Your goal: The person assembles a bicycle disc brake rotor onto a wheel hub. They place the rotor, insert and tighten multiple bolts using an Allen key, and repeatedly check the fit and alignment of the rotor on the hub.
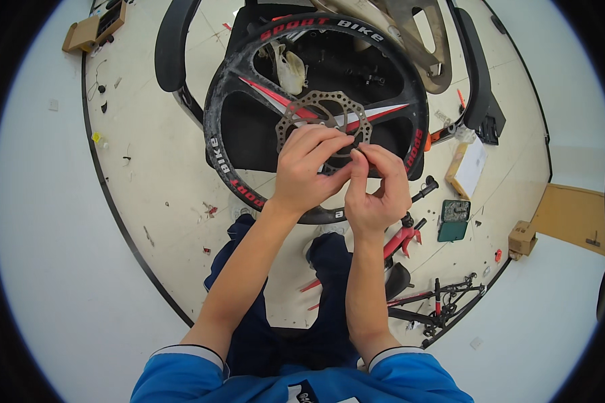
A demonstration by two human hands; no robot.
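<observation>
A black bicycle wheel [216, 111] with red and white spokes lies flat on the seat of a black chair [238, 144]. At its hub is a metal brake disc [366, 125] with a ring of holes. My left hand [309, 164] is over the near part of the disc, its fingers together and curled, thumb stretched toward my right hand. Just beside it, my right hand [380, 188] pinches thumb and forefinger together near the disc's edge. Whatever small thing sits between the fingertips is hidden. A crumpled white glove or cloth [290, 70] lies on the seat, seen between the spokes.
Chair armrests [173, 47] rise on both sides. A large metallic frame part [420, 47] leans at the far right. On the floor to the right are an open green case [454, 220], a red fork [402, 240], a black bike frame [437, 305] and a cardboard box [521, 239].
</observation>
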